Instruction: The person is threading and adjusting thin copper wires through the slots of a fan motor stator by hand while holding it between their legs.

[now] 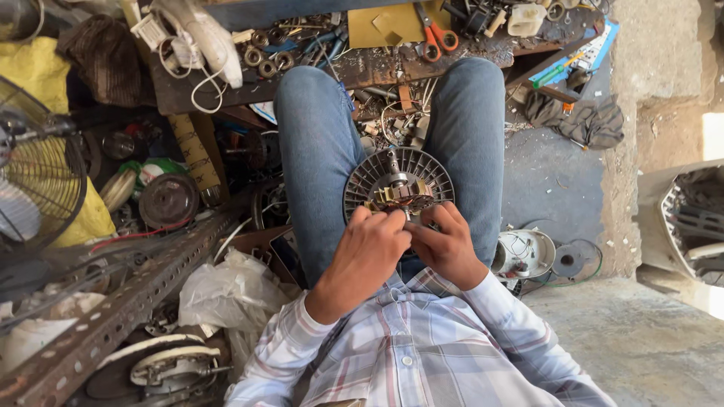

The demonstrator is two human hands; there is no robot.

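A round grey fan motor housing with radial fins rests on my lap between my jeans-clad thighs. At its centre sit a steel shaft and copper-coloured windings. My left hand and my right hand meet at the near rim of the housing, fingers curled against the winding side. Both hands grip it; my fingertips are partly hidden behind each other.
A cluttered low bench ahead holds bearings, wire and orange-handled scissors. A wire fan guard and perforated angle iron lie at left. Another motor part sits on the concrete floor at right.
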